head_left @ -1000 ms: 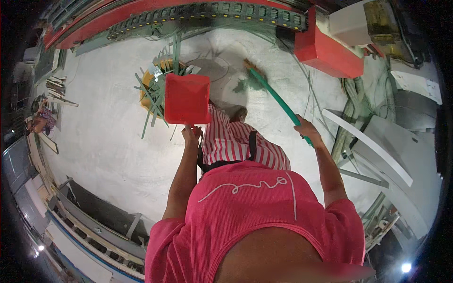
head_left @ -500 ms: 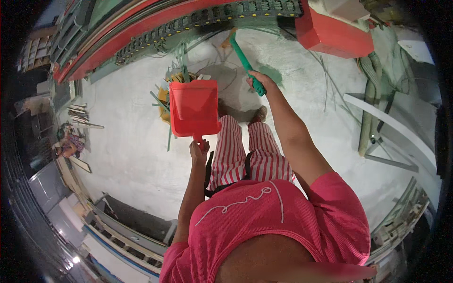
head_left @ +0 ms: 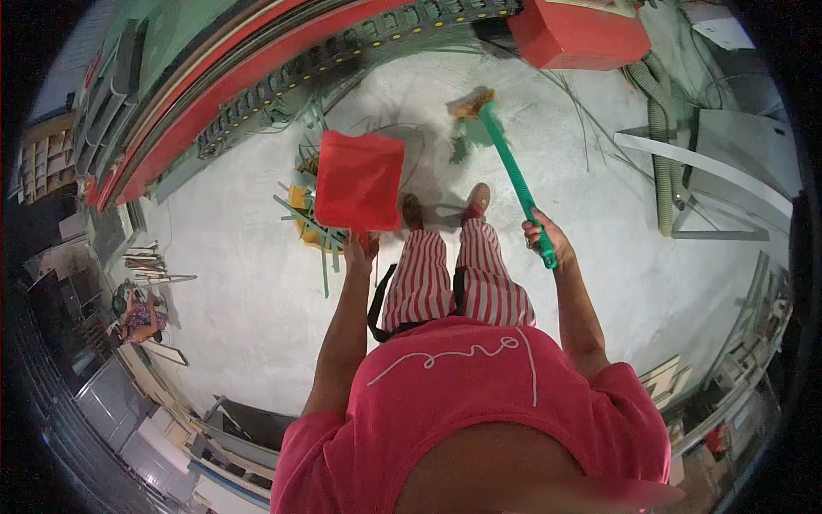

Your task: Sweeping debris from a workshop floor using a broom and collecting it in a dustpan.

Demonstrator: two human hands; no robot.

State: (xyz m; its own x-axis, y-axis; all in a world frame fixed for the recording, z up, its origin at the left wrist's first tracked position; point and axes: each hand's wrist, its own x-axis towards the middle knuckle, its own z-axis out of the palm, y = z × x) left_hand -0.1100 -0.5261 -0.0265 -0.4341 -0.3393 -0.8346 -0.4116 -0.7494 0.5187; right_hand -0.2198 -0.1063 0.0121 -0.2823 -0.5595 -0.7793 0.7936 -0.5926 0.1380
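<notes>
The left hand (head_left: 360,248) grips a red dustpan (head_left: 360,182), held just ahead of it and partly hiding a yellow container (head_left: 307,229) of jutting greenish strips (head_left: 324,270), while the right hand (head_left: 550,241) clasps a green-handled broom (head_left: 510,163) reaching ahead.

Workshop, by its red machinery (head_left: 582,36)

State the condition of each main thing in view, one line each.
Red dustpan: held by the left grip
Left grip: closed
Green-handled broom: slanted, held by the right grip; floor contact unclear
Right grip: closed
Yellow container: partly hidden, strips sticking out
Green dust: spread on the floor
</notes>
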